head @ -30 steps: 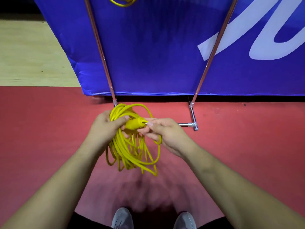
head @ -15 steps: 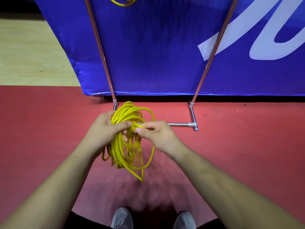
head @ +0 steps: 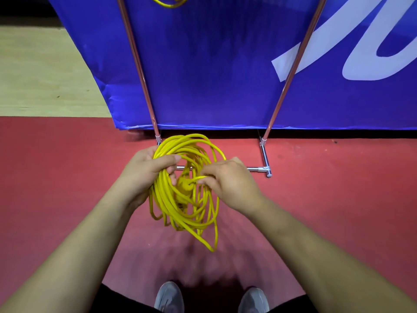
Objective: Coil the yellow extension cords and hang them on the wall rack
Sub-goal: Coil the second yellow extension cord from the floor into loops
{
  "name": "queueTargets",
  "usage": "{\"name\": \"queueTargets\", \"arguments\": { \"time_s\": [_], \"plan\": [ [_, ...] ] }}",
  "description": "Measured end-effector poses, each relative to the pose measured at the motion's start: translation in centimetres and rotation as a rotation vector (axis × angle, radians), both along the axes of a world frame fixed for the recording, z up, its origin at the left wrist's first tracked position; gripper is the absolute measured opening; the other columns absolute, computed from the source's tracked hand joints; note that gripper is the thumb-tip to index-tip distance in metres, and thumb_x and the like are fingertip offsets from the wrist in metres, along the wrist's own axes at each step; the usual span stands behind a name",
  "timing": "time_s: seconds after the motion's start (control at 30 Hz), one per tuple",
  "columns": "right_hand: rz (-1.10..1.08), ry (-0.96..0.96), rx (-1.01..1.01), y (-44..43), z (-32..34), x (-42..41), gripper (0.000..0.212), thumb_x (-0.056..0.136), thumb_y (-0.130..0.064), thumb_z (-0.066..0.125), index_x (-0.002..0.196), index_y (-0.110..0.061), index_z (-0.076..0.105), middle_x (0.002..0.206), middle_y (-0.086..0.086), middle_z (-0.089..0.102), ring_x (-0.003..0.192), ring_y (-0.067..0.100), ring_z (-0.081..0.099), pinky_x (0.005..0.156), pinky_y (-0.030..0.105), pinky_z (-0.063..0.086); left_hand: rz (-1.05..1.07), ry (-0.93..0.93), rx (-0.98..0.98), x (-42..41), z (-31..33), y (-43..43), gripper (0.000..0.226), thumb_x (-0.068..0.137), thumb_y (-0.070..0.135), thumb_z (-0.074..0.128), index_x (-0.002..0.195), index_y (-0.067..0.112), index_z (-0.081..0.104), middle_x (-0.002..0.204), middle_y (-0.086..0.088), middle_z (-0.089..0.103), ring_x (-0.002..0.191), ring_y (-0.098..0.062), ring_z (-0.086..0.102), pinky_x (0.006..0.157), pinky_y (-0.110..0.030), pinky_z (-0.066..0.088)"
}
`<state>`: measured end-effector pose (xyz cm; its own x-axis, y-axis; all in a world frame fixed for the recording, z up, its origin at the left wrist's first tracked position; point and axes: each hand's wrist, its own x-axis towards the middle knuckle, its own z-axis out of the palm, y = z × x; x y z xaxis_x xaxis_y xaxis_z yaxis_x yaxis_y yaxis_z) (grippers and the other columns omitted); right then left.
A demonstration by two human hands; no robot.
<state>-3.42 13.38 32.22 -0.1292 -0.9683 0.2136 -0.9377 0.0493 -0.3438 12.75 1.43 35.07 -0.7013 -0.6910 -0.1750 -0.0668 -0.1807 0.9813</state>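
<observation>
Blue banner (head: 225, 64) stands upright, its lower edge just above the red floor (head: 56, 177). White script (head: 338, 53) on its right part is cropped and unreadable. Pale wood flooring (head: 45, 75) upper left. Grey shoes (head: 169, 297) at the bottom edge, with dark fabric beside them, perhaps trousers.

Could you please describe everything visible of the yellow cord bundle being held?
The yellow cord bundle is a glossy, rubbery-looking cable wound into loose, uneven loops, hanging above the red floor. The left hand grips its upper strands; the right hand pinches one strand beside a thick yellow plug body inside the coil.
</observation>
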Motion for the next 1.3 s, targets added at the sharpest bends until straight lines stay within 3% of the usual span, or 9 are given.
{"name": "queueTargets", "arguments": {
  "time_s": [0.13,0.3,0.4,0.47,0.6,0.77,1.0,1.17,1.3],
  "plan": [
    [-0.164,-0.726,-0.138,-0.7,0.1,3.2,0.009,0.085,-0.029,0.069,0.080,-0.022,0.071,0.060,-0.008,0.055,0.058,0.006,0.048,0.058,0.032,0.040,-0.087,-0.008,-0.031,-0.2,-0.1,0.4,0.020,0.080,0.014,0.065,0.066,0.007,0.053,0.055,-0.010,0.046,0.043,-0.022,0.049,0.047,-0.027,0.045],
    [0.150,-0.147,0.239,-0.5,-1.0,1.4,0.031,0.078,-0.015,0.073,0.108,-0.012,0.065,0.095,0.002,0.056,0.093,0.019,0.054,0.086,0.035,0.046,-0.083,-0.038,-0.018,0.0,-0.5,0.5,0.021,0.076,0.015,0.065,0.078,-0.003,0.054,0.052,-0.007,0.048,0.041,-0.021,0.049,0.045,-0.024,0.043],
    [0.193,0.196,0.070,0.1,-1.2,0.5,0.011,0.078,-0.020,0.070,0.089,-0.020,0.069,0.089,0.001,0.061,0.094,0.027,0.057,0.081,0.041,0.042,-0.064,-0.012,0.035,0.2,-0.3,0.1,0.017,0.077,0.014,0.065,0.080,0.003,0.053,0.052,-0.004,0.044,0.040,-0.019,0.048,0.043,-0.023,0.042],
    [0.127,0.194,-0.073,0.2,-1.0,0.5,0.010,0.083,-0.034,0.065,0.086,-0.026,0.070,0.083,-0.006,0.064,0.089,0.022,0.057,0.076,0.039,0.038,-0.063,0.004,0.060,0.2,-0.1,-0.1,0.016,0.077,0.015,0.065,0.079,0.004,0.053,0.052,-0.003,0.044,0.040,-0.019,0.048,0.042,-0.022,0.042],
    [-0.108,-0.128,-0.208,-0.3,0.0,2.7,0.018,0.092,-0.037,0.056,0.092,-0.024,0.068,0.080,-0.007,0.068,0.077,0.018,0.062,0.068,0.036,0.043,-0.138,-0.001,0.054,-0.1,-0.3,0.0,0.019,0.081,0.015,0.064,0.077,0.000,0.054,0.056,-0.008,0.045,0.044,-0.021,0.049,0.048,-0.027,0.045],
    [-0.228,-1.073,0.239,-0.1,1.2,2.3,0.017,0.095,-0.011,0.057,0.079,-0.007,0.059,0.069,0.006,0.064,0.045,0.012,0.060,0.047,0.024,0.042,-0.101,-0.113,0.009,-0.5,-2.0,0.3,0.022,0.081,0.014,0.067,0.068,0.002,0.054,0.056,-0.011,0.047,0.043,-0.023,0.051,0.051,-0.030,0.045],
    [-0.255,-1.341,0.407,0.9,2.5,0.4,0.017,0.095,0.000,0.047,0.082,-0.006,0.056,0.100,0.031,0.069,0.081,0.035,0.072,0.057,0.028,0.050,-0.060,-0.178,0.053,-0.7,-2.4,0.2,0.019,0.087,0.011,0.064,0.076,-0.002,0.057,0.055,-0.010,0.048,0.042,-0.021,0.052,0.051,-0.030,0.047],
    [-0.075,-1.148,0.318,0.1,2.0,1.4,0.016,0.096,0.002,0.048,0.083,-0.007,0.051,0.097,0.026,0.065,0.079,0.019,0.067,0.063,0.032,0.053,-0.067,-0.076,0.134,-1.1,-1.5,1.1,0.015,0.089,0.011,0.062,0.081,0.000,0.055,0.055,-0.009,0.045,0.040,-0.019,0.049,0.045,-0.026,0.047],
    [0.144,-0.569,0.209,-0.8,0.2,2.4,0.001,0.086,-0.017,0.062,0.085,-0.016,0.063,0.094,0.011,0.069,0.082,0.024,0.063,0.076,0.042,0.052,-0.122,-0.028,0.092,-0.6,-0.6,0.8,0.021,0.086,0.017,0.065,0.077,0.003,0.053,0.055,-0.008,0.044,0.041,-0.020,0.049,0.047,-0.028,0.048]
  ]
}}
